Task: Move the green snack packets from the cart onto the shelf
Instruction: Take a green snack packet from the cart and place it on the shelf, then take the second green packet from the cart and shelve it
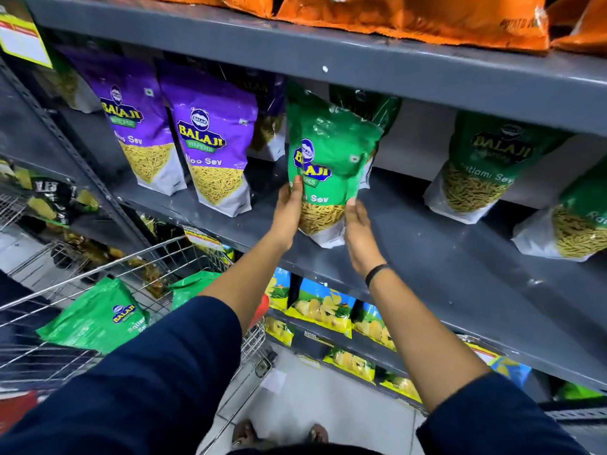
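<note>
A green Balaji sev packet stands upright on the grey shelf, just right of the purple packets. My left hand grips its left edge and my right hand presses its lower right side. Behind it, deeper on the shelf, another green packet is partly hidden. Further right stand two more green packets, one upright and one at the frame edge. In the wire cart at lower left lie a flat green packet and a second green packet, partly behind my left arm.
Two purple Aloo Sev packets stand left of the held packet. Orange bags fill the shelf above. Yellow and blue chip bags line the lower shelves. Open shelf surface lies between the held packet and the right green ones.
</note>
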`<act>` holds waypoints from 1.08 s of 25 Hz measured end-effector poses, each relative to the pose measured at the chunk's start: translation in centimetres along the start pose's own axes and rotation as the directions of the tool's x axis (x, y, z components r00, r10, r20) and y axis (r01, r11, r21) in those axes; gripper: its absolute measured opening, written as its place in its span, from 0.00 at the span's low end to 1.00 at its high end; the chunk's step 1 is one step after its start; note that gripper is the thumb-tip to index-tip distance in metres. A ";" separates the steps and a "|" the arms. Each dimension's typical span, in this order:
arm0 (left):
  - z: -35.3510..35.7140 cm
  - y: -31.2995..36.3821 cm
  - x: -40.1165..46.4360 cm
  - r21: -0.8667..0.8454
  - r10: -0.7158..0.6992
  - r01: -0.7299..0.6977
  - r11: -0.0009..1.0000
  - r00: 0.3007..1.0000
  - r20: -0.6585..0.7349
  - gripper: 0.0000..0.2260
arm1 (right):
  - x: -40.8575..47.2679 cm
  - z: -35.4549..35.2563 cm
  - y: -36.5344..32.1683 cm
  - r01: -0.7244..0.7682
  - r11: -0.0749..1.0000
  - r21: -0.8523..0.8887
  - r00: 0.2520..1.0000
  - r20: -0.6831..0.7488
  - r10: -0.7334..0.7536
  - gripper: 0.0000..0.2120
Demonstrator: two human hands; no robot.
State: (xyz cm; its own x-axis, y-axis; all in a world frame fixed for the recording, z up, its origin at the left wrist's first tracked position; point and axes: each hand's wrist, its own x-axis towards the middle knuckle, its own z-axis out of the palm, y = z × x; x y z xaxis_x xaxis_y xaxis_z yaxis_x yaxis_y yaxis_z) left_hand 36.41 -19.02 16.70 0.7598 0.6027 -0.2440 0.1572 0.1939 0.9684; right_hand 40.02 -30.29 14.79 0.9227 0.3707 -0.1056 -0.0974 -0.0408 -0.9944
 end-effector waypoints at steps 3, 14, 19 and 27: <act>0.4 -1.0 -0.4 -0.022 0.027 -0.028 0.999 0.999 -0.038 0.20 | 2.3 -0.5 0.1 -0.075 0.997 0.022 0.997 -0.008 0.075 0.24; -16.6 -10.2 -3.0 0.094 0.047 0.000 0.996 0.865 -0.499 0.14 | -6.1 10.9 6.3 0.175 0.979 -0.109 0.923 -0.327 -0.201 0.13; -29.9 -19.1 -5.1 0.284 -0.308 0.489 0.825 0.809 -0.500 0.18 | -7.7 22.0 12.4 -0.018 0.872 -0.489 0.934 0.304 0.189 0.06; -36.2 -28.9 1.2 0.380 -0.585 0.644 0.664 0.764 -0.272 0.20 | -4.4 28.8 27.1 -0.661 0.626 -0.413 0.647 0.109 0.755 0.06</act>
State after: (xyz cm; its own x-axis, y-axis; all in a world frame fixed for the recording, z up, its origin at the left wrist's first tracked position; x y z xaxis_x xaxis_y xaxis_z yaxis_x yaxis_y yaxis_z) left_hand 9.90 4.12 -13.50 0.3167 0.5578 -0.7671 0.8336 0.2222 0.5057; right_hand 22.58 -6.27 -11.76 0.4828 0.3102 -0.8189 -0.5169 -0.6539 -0.5525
